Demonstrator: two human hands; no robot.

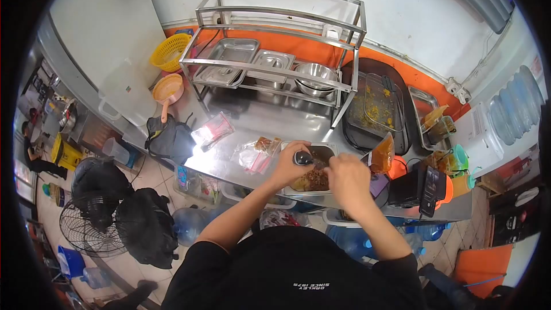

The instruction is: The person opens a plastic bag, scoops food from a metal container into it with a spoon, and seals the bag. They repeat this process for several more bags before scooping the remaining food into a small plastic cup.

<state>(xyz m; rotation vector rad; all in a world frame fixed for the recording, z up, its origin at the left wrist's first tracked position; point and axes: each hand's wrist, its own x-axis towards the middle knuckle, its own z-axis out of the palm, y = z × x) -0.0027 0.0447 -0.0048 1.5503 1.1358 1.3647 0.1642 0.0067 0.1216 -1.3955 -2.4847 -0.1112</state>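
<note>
A rectangular steel food pan sits at the front edge of the steel counter, with chunky brown and yellowish food inside. My left hand is closed at the pan's left side around a dark, round-ended object, seen end-on; its lower part is hidden. Over the pan's right side, my right hand has its fingers curled together; whatever they hold is hidden. Left of the pan lies a clear plastic bag with reddish-brown bits. To the right stands a bag of orange-brown sauce.
A steel rack stands behind with steel trays and bowls. Dark trays with yellow scraps are on the right. A phone stands at the right front edge. A black bag is at left. Water jugs stand below.
</note>
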